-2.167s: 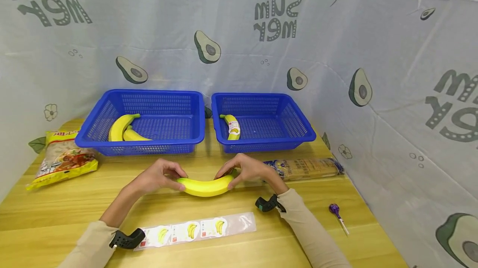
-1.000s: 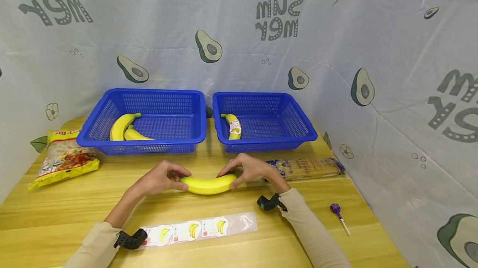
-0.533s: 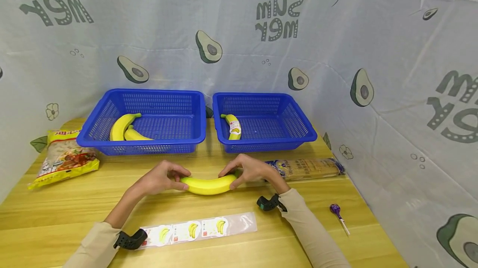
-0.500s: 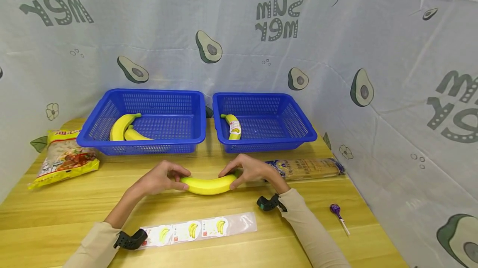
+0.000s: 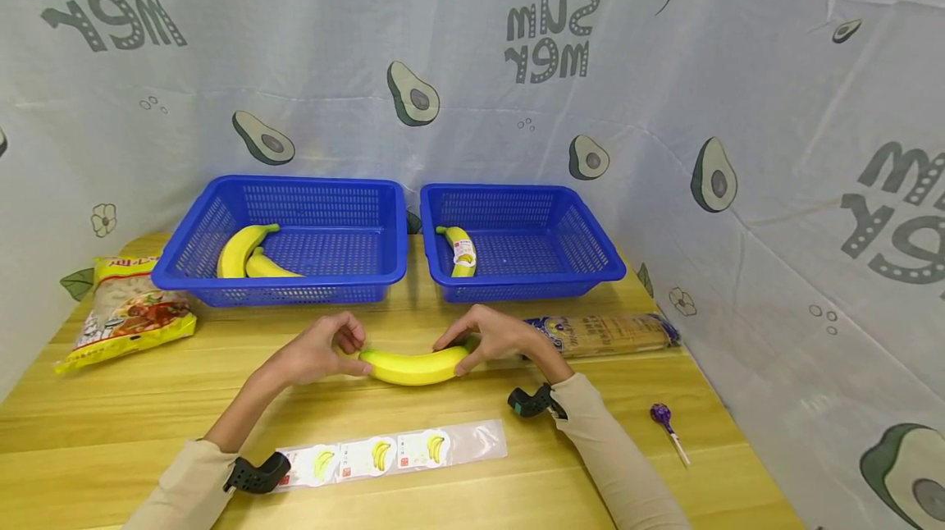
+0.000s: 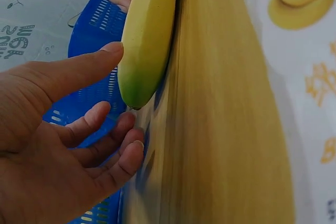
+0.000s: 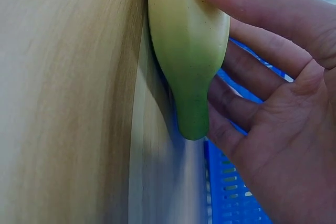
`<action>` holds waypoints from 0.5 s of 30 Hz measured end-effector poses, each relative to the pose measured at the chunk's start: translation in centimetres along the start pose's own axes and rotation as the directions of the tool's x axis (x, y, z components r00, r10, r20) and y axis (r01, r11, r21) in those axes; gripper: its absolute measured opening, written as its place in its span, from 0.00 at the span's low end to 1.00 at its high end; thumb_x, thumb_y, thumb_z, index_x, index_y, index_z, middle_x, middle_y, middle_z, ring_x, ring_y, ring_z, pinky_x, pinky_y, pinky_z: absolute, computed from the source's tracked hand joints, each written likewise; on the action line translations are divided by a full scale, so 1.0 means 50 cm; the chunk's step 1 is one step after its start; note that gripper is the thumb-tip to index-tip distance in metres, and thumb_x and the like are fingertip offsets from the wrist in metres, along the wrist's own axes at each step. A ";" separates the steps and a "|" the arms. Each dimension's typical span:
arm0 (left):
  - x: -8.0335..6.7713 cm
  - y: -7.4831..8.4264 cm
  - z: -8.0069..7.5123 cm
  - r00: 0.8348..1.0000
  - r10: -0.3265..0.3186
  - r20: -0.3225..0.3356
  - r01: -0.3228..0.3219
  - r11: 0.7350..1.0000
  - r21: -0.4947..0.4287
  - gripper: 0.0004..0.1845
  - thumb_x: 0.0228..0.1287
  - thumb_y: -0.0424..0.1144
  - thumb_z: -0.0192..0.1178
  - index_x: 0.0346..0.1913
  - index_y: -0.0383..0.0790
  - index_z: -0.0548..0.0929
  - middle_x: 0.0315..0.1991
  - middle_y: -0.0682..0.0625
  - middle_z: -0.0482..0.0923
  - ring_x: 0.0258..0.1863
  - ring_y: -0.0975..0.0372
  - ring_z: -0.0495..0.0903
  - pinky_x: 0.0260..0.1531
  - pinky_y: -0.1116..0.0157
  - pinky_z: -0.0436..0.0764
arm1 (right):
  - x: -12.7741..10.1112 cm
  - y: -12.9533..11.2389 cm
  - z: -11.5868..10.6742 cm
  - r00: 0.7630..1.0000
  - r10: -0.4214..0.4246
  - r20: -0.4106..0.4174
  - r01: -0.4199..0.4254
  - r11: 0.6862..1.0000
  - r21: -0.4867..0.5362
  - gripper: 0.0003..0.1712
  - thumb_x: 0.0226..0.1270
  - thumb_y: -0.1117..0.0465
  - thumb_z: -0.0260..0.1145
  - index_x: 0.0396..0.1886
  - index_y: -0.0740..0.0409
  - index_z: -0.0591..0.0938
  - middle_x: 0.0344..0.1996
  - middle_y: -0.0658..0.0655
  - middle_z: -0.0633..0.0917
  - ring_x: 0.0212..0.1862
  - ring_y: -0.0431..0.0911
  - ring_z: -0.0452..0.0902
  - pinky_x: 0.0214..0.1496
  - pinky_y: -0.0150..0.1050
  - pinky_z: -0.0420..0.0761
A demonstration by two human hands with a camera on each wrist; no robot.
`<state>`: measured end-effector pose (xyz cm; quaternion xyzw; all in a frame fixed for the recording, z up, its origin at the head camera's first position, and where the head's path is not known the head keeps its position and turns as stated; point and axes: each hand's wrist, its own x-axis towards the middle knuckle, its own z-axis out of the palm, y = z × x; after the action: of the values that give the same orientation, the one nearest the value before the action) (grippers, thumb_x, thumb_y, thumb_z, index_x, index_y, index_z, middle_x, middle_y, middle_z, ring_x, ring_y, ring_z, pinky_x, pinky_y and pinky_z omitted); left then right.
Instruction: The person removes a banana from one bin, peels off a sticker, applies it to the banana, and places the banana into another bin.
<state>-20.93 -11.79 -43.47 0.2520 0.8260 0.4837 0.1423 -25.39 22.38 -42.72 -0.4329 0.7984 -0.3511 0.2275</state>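
Note:
A yellow banana (image 5: 415, 368) with green ends lies crosswise on the wooden table. My right hand (image 5: 496, 335) grips its stem end, the thumb on the near side and the fingers behind, as the right wrist view shows. At the other end is my left hand (image 5: 322, 351). In the left wrist view its thumb (image 6: 86, 69) touches or nearly touches the banana's side, while the other fingers hang loosely bent, apart from the green tip. Nearer the front lies a strip of banana stickers (image 5: 391, 456), three of them on clear backing.
Two blue baskets stand at the back: the left basket (image 5: 347, 280) holds two bananas (image 5: 244, 251), the right basket (image 5: 531, 276) a banana with a sticker (image 5: 463, 253). A yellow food bag (image 5: 133, 308) lies left, a long noodle packet (image 5: 613, 334) and a lollipop (image 5: 662, 415) right.
The left hand's fingers have loosened and drawn back from the banana's tip. The right hand and the banana have hardly moved over the last second.

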 end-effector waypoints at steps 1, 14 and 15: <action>-0.001 0.002 0.000 1.000 -0.011 0.006 0.011 1.000 0.002 0.21 0.59 0.32 0.81 0.46 0.29 0.78 0.41 0.42 0.80 0.42 0.53 0.80 0.46 0.63 0.84 | 0.000 0.000 -0.001 1.000 0.001 0.002 -0.001 1.000 0.002 0.23 0.62 0.69 0.82 0.57 0.70 0.89 0.54 0.63 0.91 0.58 0.49 0.88 0.65 0.39 0.85; -0.037 0.064 0.019 0.984 -0.134 0.117 0.103 0.965 0.240 0.15 0.56 0.38 0.84 0.24 0.43 0.85 0.22 0.54 0.76 0.23 0.63 0.71 0.25 0.67 0.72 | 0.002 -0.006 -0.004 1.000 -0.012 0.018 0.011 0.999 0.053 0.27 0.63 0.70 0.82 0.62 0.71 0.86 0.58 0.65 0.89 0.61 0.53 0.87 0.67 0.44 0.84; -0.039 0.070 0.026 0.982 -0.137 0.130 0.100 0.961 0.256 0.15 0.56 0.38 0.84 0.24 0.44 0.85 0.23 0.55 0.76 0.25 0.63 0.71 0.26 0.67 0.72 | 0.002 -0.007 -0.004 1.000 -0.011 0.017 0.010 0.998 0.056 0.28 0.63 0.70 0.82 0.62 0.71 0.86 0.58 0.65 0.89 0.61 0.53 0.87 0.67 0.45 0.84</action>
<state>-17.70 -10.49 -41.06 0.2526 0.8811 0.3472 0.1985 -25.38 22.23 -42.35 -0.4338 0.7840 -0.3706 0.2446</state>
